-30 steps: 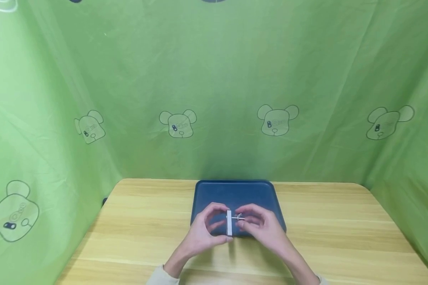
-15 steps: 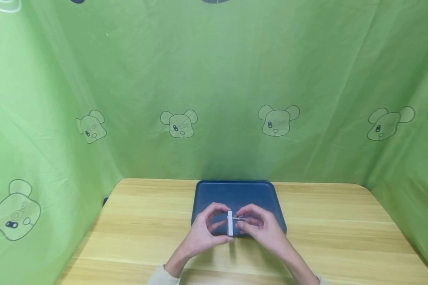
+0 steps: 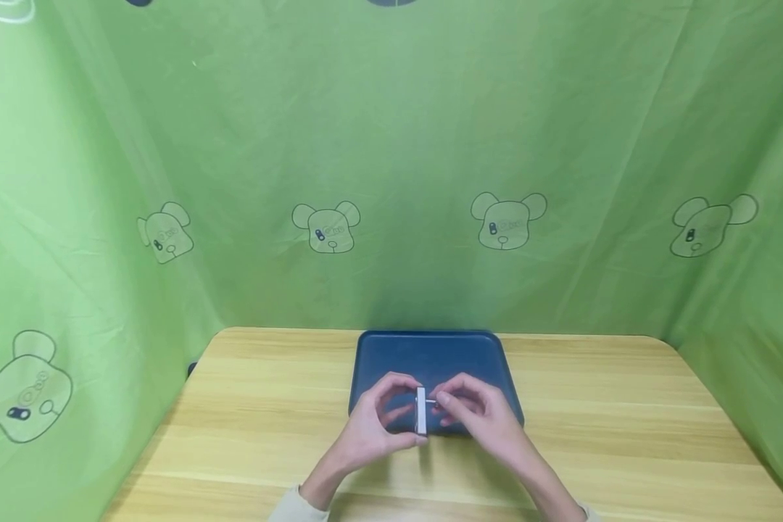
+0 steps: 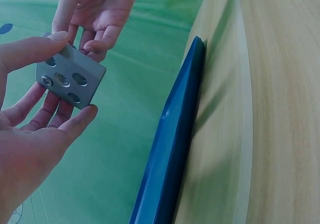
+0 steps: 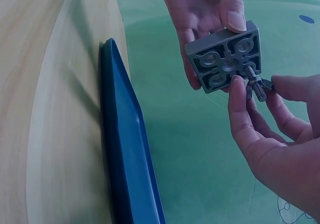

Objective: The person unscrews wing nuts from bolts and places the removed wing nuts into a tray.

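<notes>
My left hand holds a square grey metal block on edge, thumb on one side and fingers on the opposite side. Several round holes pierce the block; a bolt head sits in one of them. From the ribbed face, in the right wrist view, the threaded bolt sticks out toward my right hand. A wing nut is around this bolt, apart from the block, with the bolt's end showing beyond it. Thumb and index finger of my right hand pinch its wings.
Below and behind the hands, a blue tray lies on the wooden table. A green curtain with bear heads printed on it hangs round the back and sides.
My right thumb has moved up and forward over the wing nut, covering wings that showed earlier. The left hand and block stay almost where they were.
</notes>
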A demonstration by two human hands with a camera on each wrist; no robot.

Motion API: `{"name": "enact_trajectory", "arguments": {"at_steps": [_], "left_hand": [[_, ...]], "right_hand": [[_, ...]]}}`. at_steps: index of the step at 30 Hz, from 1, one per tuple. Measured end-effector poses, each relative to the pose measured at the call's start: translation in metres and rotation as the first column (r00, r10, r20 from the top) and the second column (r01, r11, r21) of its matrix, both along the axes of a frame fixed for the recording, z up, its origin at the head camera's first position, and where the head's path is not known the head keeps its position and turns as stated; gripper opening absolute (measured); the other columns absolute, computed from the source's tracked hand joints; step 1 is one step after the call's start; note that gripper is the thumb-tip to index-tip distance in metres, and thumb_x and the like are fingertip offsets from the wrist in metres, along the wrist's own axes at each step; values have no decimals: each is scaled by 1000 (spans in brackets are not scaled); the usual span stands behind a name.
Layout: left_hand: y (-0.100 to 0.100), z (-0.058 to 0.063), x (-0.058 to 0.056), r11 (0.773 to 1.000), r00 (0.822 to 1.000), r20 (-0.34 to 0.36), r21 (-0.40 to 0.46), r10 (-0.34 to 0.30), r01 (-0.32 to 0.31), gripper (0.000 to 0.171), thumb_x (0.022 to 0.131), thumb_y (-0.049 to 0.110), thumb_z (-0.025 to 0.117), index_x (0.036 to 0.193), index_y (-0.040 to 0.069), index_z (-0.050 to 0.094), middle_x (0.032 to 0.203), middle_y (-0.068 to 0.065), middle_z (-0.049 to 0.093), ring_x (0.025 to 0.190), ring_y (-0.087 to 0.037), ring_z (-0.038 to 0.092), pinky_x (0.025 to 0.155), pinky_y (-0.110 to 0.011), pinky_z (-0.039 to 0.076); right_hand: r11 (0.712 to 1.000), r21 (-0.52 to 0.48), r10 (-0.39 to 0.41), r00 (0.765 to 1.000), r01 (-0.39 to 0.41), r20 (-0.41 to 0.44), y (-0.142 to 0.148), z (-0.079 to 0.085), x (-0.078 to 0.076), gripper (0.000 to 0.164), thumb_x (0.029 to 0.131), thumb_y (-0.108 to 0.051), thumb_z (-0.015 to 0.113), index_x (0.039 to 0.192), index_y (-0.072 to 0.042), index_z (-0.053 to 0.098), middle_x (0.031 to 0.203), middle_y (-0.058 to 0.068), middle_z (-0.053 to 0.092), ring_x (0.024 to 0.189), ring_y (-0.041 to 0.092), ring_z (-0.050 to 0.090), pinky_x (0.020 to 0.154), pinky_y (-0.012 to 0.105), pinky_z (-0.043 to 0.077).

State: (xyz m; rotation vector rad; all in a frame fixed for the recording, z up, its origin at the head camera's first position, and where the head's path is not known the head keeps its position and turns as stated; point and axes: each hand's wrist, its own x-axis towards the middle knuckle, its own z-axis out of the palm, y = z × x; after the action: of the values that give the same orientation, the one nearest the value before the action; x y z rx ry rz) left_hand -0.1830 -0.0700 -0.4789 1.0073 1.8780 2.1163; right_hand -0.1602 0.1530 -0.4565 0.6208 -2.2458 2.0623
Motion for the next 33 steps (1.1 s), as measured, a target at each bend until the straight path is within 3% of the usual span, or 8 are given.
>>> {"name": "enact_trajectory", "arguments": {"at_steps": [10, 16, 21, 33], "left_hand": [[-2, -1, 0, 1000, 1000, -1, 2, 19, -19, 69, 71, -16, 81, 132, -2, 53, 137, -29, 48, 130, -26, 53, 114, -42, 48], [-2, 0, 0, 1000, 1000, 8, 1, 11, -11, 69, 72, -15, 81, 133, -5, 52, 137, -33, 46, 130, -26, 53, 114, -42, 47], [-3, 1, 0, 1000, 1000, 14, -6, 19, -19, 68, 72, -14, 82, 132, -2, 53, 136, -30, 48, 130, -26, 54, 114, -43, 48], [-3, 0, -2, 1000, 1000, 4, -2, 19, -19, 68, 72, -12, 84, 131, 4, 55, 134, -20, 54, 131, -37, 51, 115, -42, 46]], "right_hand": [[1000, -24, 12, 998, -10, 70, -2, 2, 0, 22, 98, -5, 67, 112, 11, 62, 113, 37, 62, 94, 21, 74, 85, 40, 65], [1000, 0, -10, 998, 10, 59, -2, 3, 1, 24, 95, -5, 71, 113, 8, 64, 115, 32, 64, 98, 29, 74, 86, 38, 65], [1000, 13, -20, 998, 19, 64, -2, 4, 2, 31, 91, -4, 76, 117, 7, 64, 120, 30, 63, 105, 36, 71, 88, 37, 64], [1000, -20, -5, 995, 7, 95, -1, 1, 1, 32, 92, 5, 69, 120, 14, 59, 116, 32, 62, 95, 31, 74, 85, 39, 65]]}}
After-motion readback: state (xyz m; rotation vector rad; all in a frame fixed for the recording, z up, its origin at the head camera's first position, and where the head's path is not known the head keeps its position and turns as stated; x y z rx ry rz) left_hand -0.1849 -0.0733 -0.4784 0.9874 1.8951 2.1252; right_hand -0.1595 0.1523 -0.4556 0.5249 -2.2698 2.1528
